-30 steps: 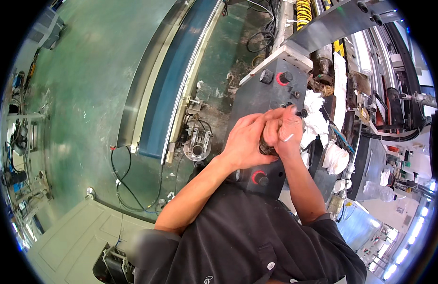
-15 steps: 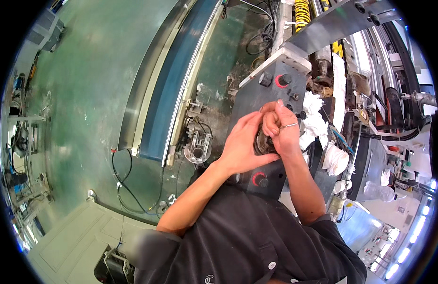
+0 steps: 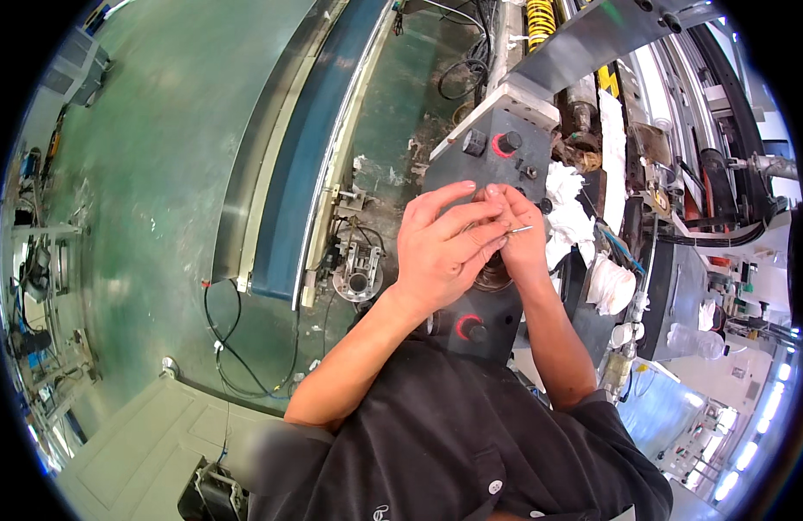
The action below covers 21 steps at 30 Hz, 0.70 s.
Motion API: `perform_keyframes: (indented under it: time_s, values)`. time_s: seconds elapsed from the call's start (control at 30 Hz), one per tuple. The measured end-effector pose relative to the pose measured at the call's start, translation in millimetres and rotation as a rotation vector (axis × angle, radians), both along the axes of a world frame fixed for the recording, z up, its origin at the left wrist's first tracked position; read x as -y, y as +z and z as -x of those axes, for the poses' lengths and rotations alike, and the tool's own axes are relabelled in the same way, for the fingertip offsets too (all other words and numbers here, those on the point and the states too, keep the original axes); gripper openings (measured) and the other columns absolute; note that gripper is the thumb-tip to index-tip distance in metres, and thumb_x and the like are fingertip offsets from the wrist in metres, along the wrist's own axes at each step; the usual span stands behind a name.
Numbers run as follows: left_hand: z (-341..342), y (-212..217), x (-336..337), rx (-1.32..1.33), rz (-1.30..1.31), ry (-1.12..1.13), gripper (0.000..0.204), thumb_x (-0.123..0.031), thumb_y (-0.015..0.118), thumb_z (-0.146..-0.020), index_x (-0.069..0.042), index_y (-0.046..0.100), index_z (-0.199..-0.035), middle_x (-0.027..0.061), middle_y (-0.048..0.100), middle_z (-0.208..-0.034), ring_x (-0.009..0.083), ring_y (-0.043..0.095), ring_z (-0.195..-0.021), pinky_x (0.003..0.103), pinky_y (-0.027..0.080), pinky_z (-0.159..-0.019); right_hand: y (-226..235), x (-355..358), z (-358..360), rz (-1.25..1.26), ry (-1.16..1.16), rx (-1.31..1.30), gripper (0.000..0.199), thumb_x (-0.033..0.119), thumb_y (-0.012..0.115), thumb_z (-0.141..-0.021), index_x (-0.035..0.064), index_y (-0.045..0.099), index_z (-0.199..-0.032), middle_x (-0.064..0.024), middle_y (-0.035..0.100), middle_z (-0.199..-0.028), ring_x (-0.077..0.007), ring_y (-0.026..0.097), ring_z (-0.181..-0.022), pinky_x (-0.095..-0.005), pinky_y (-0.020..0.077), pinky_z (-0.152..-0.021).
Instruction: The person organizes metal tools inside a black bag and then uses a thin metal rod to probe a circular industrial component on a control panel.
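Note:
A thin, shiny metal rod (image 3: 520, 230) lies across my right hand (image 3: 525, 239), whose fingers are curled round it. Its inner end runs under the fingertips of my left hand (image 3: 445, 243), so its full shape is hidden. The left fingers reach across and press together against the right hand; what they pinch cannot be made out. Both hands are above a dark metal plate (image 3: 454, 169) with black knobs, one knob (image 3: 507, 143) ringed in red near its far end. A round metal part (image 3: 493, 276) is partly covered under my hands.
A blue conveyor belt (image 3: 302, 174) runs along the left, with a round metal fitting (image 3: 358, 282) beside it. White rags (image 3: 568, 217) lie right of the plate. A thick metal bar (image 3: 584, 48) crosses above its far end. Black cables (image 3: 223, 334) trail over the green floor.
My left hand has lifted off the round part, and its fingers have closed in toward the right hand's fingertips and the rod. The whole view has shifted slightly.

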<state>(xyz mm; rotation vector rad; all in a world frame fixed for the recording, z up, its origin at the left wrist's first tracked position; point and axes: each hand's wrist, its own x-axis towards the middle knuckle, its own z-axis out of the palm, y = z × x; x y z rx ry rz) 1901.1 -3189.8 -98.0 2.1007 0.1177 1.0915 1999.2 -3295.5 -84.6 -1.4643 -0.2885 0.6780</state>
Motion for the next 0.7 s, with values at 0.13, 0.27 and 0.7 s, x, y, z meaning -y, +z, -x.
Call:
perform_keyframes:
  time_s: [0.13,0.27,0.7]
  values:
    - [-0.5,3.3,2.5,0.015,0.044,-0.079,0.023,-0.01,0.084,-0.068,-0.015,0.078,-0.09,-0.0039,0.072,-0.107,0.0243,0.061,-0.114,0.036,0.047,-0.094,-0.1,7.9,-3.1,0.112,-0.001,0.16,0.021,0.022,0.061,-0.102,0.0009,0.064,-0.101,0.0021,0.063,-0.081,-0.0025,0.052,-0.07,-0.0199,0.0419,-0.061]
    - [-4.6,4.0,8.1,0.044,0.068,-0.101,0.022,-0.008,0.083,-0.068,-0.012,0.076,-0.088,-0.0014,0.072,-0.1,0.0241,0.064,-0.104,0.036,0.05,-0.088,2.2,13.6,-5.7,0.197,-0.091,0.317,0.02,0.019,0.064,-0.1,-0.0006,0.063,-0.103,0.0012,0.062,-0.079,-0.003,0.053,-0.068,-0.0204,0.0416,-0.058]
    - [-3.2,-1.6,17.2,0.053,0.082,-0.017,0.02,-0.01,0.079,-0.07,-0.012,0.076,-0.09,-0.0018,0.071,-0.096,0.022,0.065,-0.094,0.035,0.048,-0.083,53.0,46.0,38.8,0.073,-0.068,-0.084,0.043,0.035,0.047,-0.108,-0.0015,0.067,-0.115,-0.0048,0.065,-0.072,-0.0082,0.052,-0.052,-0.0219,0.0396,-0.044]
